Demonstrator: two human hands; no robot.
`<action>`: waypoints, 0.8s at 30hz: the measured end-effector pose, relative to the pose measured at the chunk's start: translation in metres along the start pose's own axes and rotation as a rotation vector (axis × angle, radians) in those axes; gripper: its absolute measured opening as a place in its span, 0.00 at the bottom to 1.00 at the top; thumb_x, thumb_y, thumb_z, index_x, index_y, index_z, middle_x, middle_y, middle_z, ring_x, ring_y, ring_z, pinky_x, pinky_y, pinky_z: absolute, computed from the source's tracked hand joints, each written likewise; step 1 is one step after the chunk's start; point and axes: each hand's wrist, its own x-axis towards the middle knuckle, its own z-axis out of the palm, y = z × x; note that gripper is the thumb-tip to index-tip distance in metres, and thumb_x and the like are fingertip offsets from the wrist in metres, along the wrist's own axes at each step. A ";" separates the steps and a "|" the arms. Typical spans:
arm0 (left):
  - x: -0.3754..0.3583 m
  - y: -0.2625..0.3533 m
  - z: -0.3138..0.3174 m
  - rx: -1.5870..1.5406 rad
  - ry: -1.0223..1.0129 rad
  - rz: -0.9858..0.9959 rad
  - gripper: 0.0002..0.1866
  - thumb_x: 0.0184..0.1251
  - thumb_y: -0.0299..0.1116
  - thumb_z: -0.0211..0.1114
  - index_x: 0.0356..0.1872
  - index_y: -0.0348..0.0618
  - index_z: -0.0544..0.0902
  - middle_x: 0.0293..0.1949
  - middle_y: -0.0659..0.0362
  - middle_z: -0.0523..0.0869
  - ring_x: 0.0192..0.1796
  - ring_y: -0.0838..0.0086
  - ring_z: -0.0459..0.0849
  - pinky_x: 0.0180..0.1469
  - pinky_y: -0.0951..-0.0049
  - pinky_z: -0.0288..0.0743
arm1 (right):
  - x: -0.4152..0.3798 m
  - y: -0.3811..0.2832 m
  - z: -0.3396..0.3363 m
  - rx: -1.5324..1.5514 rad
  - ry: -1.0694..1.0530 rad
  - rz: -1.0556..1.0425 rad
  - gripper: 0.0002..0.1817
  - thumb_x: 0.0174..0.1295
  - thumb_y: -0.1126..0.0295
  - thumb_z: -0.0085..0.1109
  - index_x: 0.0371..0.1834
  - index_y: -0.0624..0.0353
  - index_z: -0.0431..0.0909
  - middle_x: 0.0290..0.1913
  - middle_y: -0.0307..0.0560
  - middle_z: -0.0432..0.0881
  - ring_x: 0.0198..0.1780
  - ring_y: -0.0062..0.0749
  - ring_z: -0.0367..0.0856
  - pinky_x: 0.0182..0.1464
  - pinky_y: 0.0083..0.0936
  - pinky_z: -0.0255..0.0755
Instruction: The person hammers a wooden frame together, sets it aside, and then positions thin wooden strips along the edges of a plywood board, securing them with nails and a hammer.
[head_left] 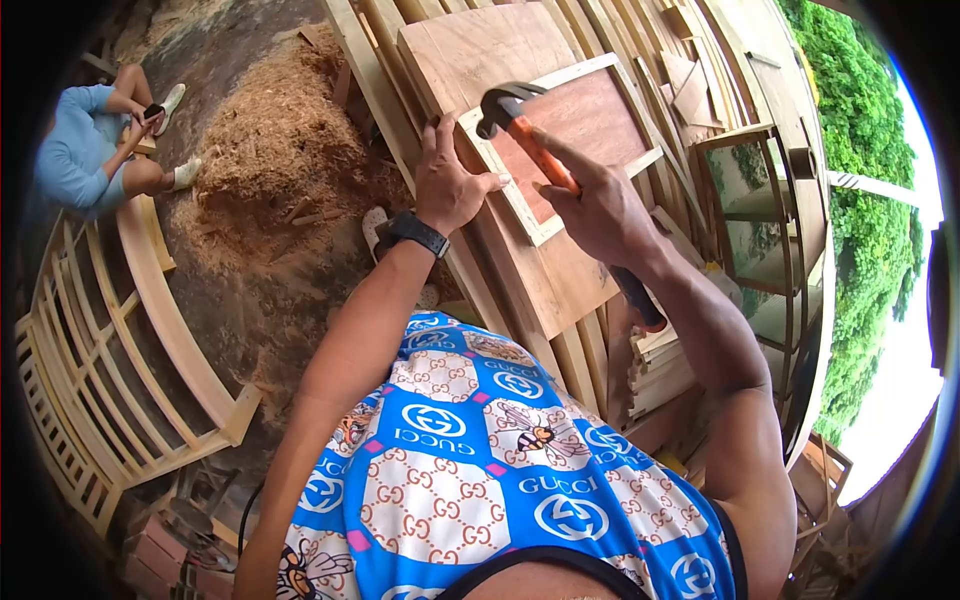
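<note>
My right hand (600, 208) is closed on a claw hammer (541, 150) with a black head and an orange and black handle. The hammer's head is over the upper left corner of a light wooden frame (517, 203) around a reddish-brown panel (580, 127). My left hand (452, 185), below a dark wristwatch, lies with fingers spread at the frame's left edge, its thumb reaching onto the frame strip. Beneath the frame is a plywood board (563, 283). Whether the left fingertips pinch anything small cannot be made out.
Long planks (377, 45) run beneath the boards. A sawdust heap (275, 150) lies on the ground at left. A seated person (75, 150) holds a phone beside a slatted wooden piece (180, 330). Glass-paned frames (757, 220) stand at right.
</note>
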 end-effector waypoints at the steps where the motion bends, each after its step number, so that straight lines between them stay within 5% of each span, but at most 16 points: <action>1: 0.000 0.001 -0.001 -0.006 -0.010 -0.022 0.54 0.49 0.39 0.84 0.77 0.41 0.61 0.66 0.42 0.72 0.70 0.46 0.74 0.73 0.54 0.70 | -0.001 0.010 0.005 0.011 0.034 -0.025 0.34 0.67 0.72 0.62 0.79 0.53 0.71 0.28 0.68 0.85 0.30 0.55 0.89 0.38 0.45 0.79; 6: -0.012 -0.005 -0.002 -0.069 0.007 0.104 0.52 0.49 0.38 0.85 0.74 0.37 0.63 0.67 0.38 0.72 0.71 0.43 0.72 0.74 0.53 0.68 | -0.024 0.007 0.012 0.009 0.094 0.170 0.34 0.66 0.70 0.64 0.78 0.53 0.70 0.31 0.69 0.86 0.32 0.55 0.89 0.39 0.43 0.79; 8: -0.029 -0.012 0.004 0.094 0.123 0.242 0.54 0.47 0.45 0.87 0.71 0.36 0.62 0.69 0.31 0.67 0.70 0.34 0.71 0.72 0.46 0.70 | -0.043 0.020 0.022 0.116 0.189 0.165 0.35 0.66 0.69 0.65 0.78 0.55 0.69 0.31 0.67 0.86 0.31 0.55 0.89 0.38 0.43 0.78; 12: -0.053 -0.007 0.006 0.314 0.115 0.332 0.45 0.53 0.54 0.85 0.63 0.37 0.71 0.74 0.33 0.65 0.73 0.37 0.70 0.72 0.42 0.67 | -0.086 0.022 0.030 0.328 0.129 0.407 0.37 0.68 0.71 0.65 0.81 0.55 0.67 0.29 0.51 0.88 0.30 0.31 0.86 0.39 0.31 0.79; 13: -0.055 -0.003 0.004 0.354 0.078 0.343 0.34 0.54 0.54 0.83 0.50 0.39 0.79 0.75 0.39 0.68 0.72 0.41 0.72 0.71 0.45 0.66 | -0.096 0.026 0.035 0.403 0.153 0.435 0.37 0.69 0.73 0.64 0.82 0.53 0.66 0.28 0.44 0.86 0.31 0.20 0.82 0.40 0.26 0.78; 17: -0.059 0.014 0.003 0.512 -0.043 0.653 0.22 0.49 0.49 0.84 0.31 0.42 0.85 0.73 0.46 0.76 0.71 0.50 0.73 0.72 0.52 0.63 | -0.133 0.037 0.058 0.536 0.326 0.428 0.37 0.70 0.75 0.65 0.82 0.52 0.66 0.28 0.41 0.86 0.30 0.20 0.81 0.38 0.25 0.77; 20: -0.059 0.023 -0.002 0.371 -0.306 0.704 0.21 0.50 0.45 0.83 0.38 0.44 0.85 0.72 0.47 0.76 0.70 0.51 0.75 0.71 0.51 0.65 | -0.154 0.037 0.065 0.629 0.398 0.494 0.37 0.70 0.76 0.64 0.83 0.52 0.65 0.29 0.40 0.86 0.27 0.17 0.78 0.32 0.24 0.75; 22: -0.039 0.022 -0.005 0.296 -0.403 0.709 0.31 0.51 0.40 0.82 0.58 0.47 0.83 0.73 0.48 0.76 0.70 0.52 0.78 0.70 0.51 0.69 | -0.170 0.040 0.072 0.699 0.470 0.486 0.37 0.71 0.76 0.63 0.84 0.53 0.64 0.29 0.40 0.85 0.24 0.16 0.74 0.27 0.22 0.71; 24: -0.010 0.022 -0.006 0.389 -0.556 0.786 0.31 0.52 0.39 0.82 0.61 0.53 0.84 0.73 0.53 0.77 0.74 0.55 0.75 0.73 0.52 0.68 | -0.179 0.042 0.076 0.753 0.519 0.512 0.36 0.72 0.76 0.62 0.84 0.54 0.63 0.29 0.39 0.84 0.23 0.16 0.73 0.26 0.21 0.69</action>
